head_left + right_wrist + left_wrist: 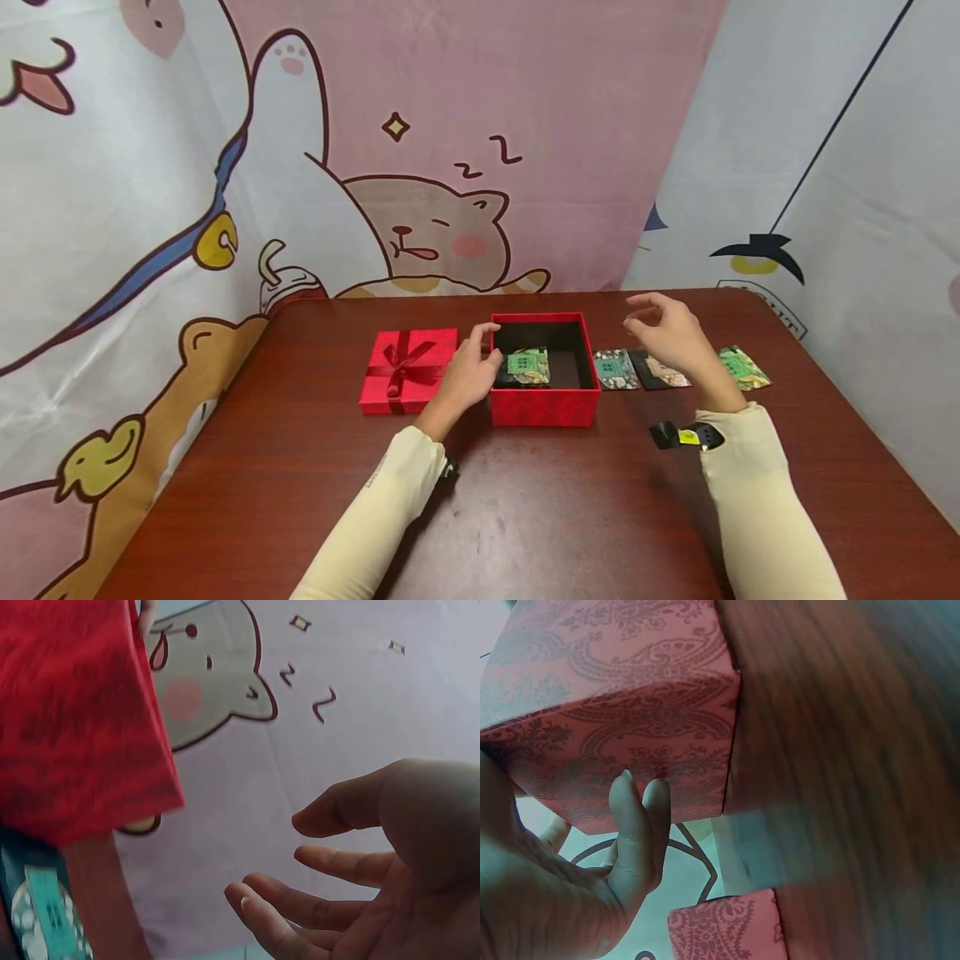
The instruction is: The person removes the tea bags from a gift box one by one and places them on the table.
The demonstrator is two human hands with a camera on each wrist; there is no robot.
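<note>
At table centre, open red box [545, 406], paisley-patterned walls, dark inside, green-labelled packet [527, 367] lying within. At nine o'clock of box, red lid [408, 369] with ribbon bow, flat on brown table [525, 517]. At three o'clock, three packets [617, 368] in a row, partly hidden behind right hand. Left hand [468, 372] against box's left wall, fingers [634, 817] straight, touching it. Right hand [670, 333] raised above packets, fingers [330, 862] loosely bent, holding nothing.
</note>
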